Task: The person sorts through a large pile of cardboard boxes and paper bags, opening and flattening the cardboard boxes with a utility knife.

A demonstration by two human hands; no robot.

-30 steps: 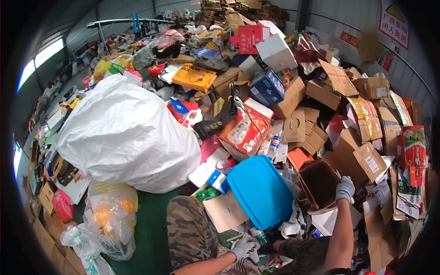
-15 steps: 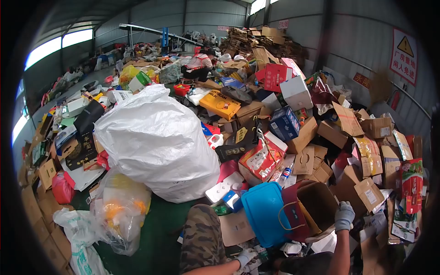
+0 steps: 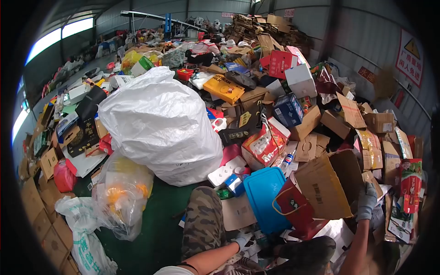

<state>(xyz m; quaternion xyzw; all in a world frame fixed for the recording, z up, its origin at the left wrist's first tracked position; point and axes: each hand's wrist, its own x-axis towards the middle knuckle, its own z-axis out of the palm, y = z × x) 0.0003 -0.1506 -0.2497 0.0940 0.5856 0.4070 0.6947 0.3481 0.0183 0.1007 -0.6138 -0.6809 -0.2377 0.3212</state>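
My right hand, in a pale grey glove, grips the right edge of an open cardboard box. The box is tilted, with its printed side toward me and its opening to the right. Just below and left of it lies a dark red gift bag with a rope handle. A blue plastic lid or tub sits beside the bag. My left hand, also gloved, is low between my knees, near white scraps and a flat cardboard piece. Its fingers are not clearly visible.
A big white woven sack stands ahead to the left, with a clear plastic bag nearer me. Mixed boxes and packaging heap all around, including a red printed box. Farther back, a person in dark trousers is among the waste.
My right hand has moved right and turned the cardboard box, so its printed side now shows and more of the red bag is uncovered. My left hand has shifted slightly up.
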